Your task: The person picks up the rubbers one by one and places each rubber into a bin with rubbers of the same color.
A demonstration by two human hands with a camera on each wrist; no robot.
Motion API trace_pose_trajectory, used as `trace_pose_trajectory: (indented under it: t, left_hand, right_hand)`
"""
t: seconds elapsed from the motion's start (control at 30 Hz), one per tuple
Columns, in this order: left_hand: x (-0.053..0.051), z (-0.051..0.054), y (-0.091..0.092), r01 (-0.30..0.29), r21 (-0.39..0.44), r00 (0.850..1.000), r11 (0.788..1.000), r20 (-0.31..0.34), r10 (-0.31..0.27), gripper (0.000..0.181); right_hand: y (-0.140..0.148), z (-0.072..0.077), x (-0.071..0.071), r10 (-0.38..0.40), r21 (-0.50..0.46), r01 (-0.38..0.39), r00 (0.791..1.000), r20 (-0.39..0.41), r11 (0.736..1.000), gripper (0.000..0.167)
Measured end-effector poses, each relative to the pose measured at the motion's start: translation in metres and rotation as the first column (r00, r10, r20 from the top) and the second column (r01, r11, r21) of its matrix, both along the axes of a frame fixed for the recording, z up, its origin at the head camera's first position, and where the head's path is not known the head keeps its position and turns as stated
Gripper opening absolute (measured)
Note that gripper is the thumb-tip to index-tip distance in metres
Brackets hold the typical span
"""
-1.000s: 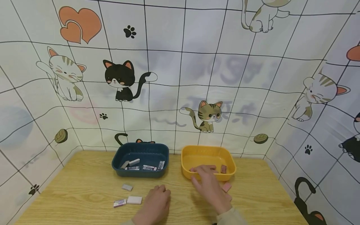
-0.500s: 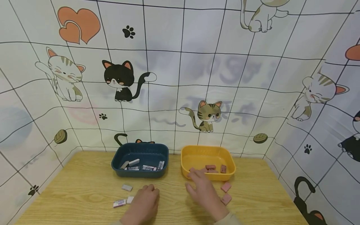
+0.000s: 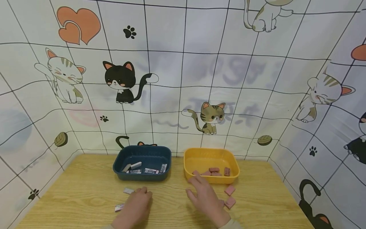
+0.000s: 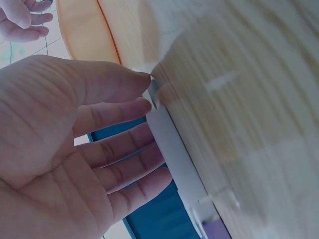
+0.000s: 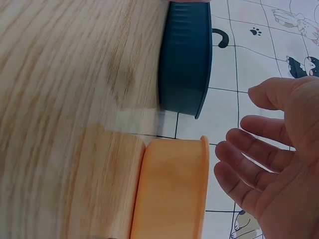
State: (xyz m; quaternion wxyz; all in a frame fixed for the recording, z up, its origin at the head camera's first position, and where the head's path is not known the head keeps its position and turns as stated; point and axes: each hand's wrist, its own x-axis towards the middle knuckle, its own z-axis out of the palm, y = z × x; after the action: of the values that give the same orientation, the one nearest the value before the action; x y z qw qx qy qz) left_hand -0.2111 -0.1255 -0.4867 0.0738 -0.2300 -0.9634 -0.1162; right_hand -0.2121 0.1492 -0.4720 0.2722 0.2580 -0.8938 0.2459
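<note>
My left hand [image 3: 133, 203] is low over the left side of the table, fingers extended and slightly bent. In the left wrist view its fingertips are at a white eraser [image 4: 172, 149]; whether they touch it is unclear. A small greyish-white eraser [image 3: 127, 190] lies just beyond the hand, and one in a printed sleeve [image 3: 118, 207] lies left of it, partly hidden. My right hand [image 3: 204, 197], fingers loose and holding nothing, hovers before the yellow basket [image 3: 211, 180]. Pink erasers [image 3: 230, 190] lie to its right on the table, one partly behind the hand.
The dark blue basket [image 3: 142, 178] at the back left contains several white, partly sleeved erasers [image 3: 151, 171]. Several pink erasers [image 3: 214, 170] lie in the yellow basket beside it. A cat-print cloth [image 3: 168, 95] hangs behind the wooden table [image 3: 263, 197].
My left hand has moved left, over the white eraser there. The right hand has drawn back from inside the yellow basket to just in front of it.
</note>
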Motion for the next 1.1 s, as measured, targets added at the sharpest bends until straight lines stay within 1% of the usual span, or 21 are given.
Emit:
trace_pose_trajectory:
  t: [0.1,0.17,0.23,0.4,0.47,0.57,0.6,0.7,0.8,0.83,0.93,0.97,1.03,1.1]
  left_hand:
    - [0.0,0.0,-0.004,-0.01,-0.001,1.0,1.0,0.002,0.01,0.008]
    - [-0.001,0.0,-0.007,-0.018,-0.006,1.0,1.0,0.003,0.018,0.007]
    - [-0.002,0.0,-0.008,-0.023,-0.019,1.0,1.0,0.003,0.023,0.005]
    - [-0.004,-0.001,-0.014,-0.008,-0.042,1.0,0.999,-0.019,0.007,0.005]
    - [-0.003,-0.001,-0.017,0.002,-0.043,0.999,0.999,-0.034,-0.003,0.007]
    - [-0.003,0.0,-0.022,0.008,-0.038,1.0,0.999,-0.028,-0.009,0.007]
    - [-0.004,-0.002,-0.024,0.014,-0.037,0.999,0.999,-0.042,-0.015,0.008]
    - [-0.005,-0.001,-0.03,0.026,-0.036,0.999,0.999,-0.033,-0.027,0.009]
    - [-0.005,-0.001,-0.033,0.018,-0.035,1.0,0.999,-0.007,-0.019,0.009]
    - [-0.004,0.002,-0.033,0.007,-0.033,1.0,0.999,0.025,-0.006,0.007]
    - [-0.005,0.004,-0.032,-0.031,-0.028,0.996,0.999,0.077,0.033,0.005]
    - [-0.005,0.005,-0.032,-0.039,-0.029,0.995,0.999,0.085,0.041,0.005]
    - [-0.007,0.005,-0.032,-0.052,-0.028,0.995,0.998,0.088,0.054,0.004]
    - [-0.009,0.005,-0.032,-0.059,-0.03,0.995,0.998,0.077,0.061,0.005]
  right_hand:
    - [0.0,-0.002,0.0,0.008,0.003,-0.008,0.999,-0.033,1.0,0.025]
    - [0.001,-0.003,0.0,0.009,0.005,-0.009,0.999,-0.042,1.0,0.026]
    - [0.001,-0.004,0.0,0.008,0.004,-0.008,0.999,-0.035,1.0,0.026]
    - [0.001,-0.006,-0.001,0.004,-0.001,-0.004,1.0,-0.003,1.0,0.026]
    - [0.001,-0.006,-0.001,-0.002,-0.002,0.002,1.0,0.006,1.0,0.025]
    - [0.002,-0.006,0.0,-0.011,-0.003,0.011,1.0,0.017,1.0,0.024]
    - [0.002,-0.006,0.0,-0.013,-0.002,0.014,1.0,0.02,1.0,0.024]
    - [0.002,-0.006,0.001,-0.018,0.0,0.018,0.999,0.03,1.0,0.023]
    - [0.002,-0.007,0.002,-0.019,0.002,0.018,0.999,0.043,1.0,0.022]
    - [0.002,-0.007,0.002,-0.02,0.004,0.02,0.999,0.049,1.0,0.022]
    - [0.002,-0.006,0.003,-0.026,0.012,0.026,0.998,0.054,1.0,0.022]
    - [0.002,-0.006,0.003,-0.029,0.013,0.028,0.998,0.054,1.0,0.022]
    - [0.002,-0.006,0.003,-0.032,0.015,0.031,0.998,0.051,0.999,0.023]
    - [0.002,-0.007,0.003,-0.034,0.014,0.033,0.998,0.046,0.999,0.023]
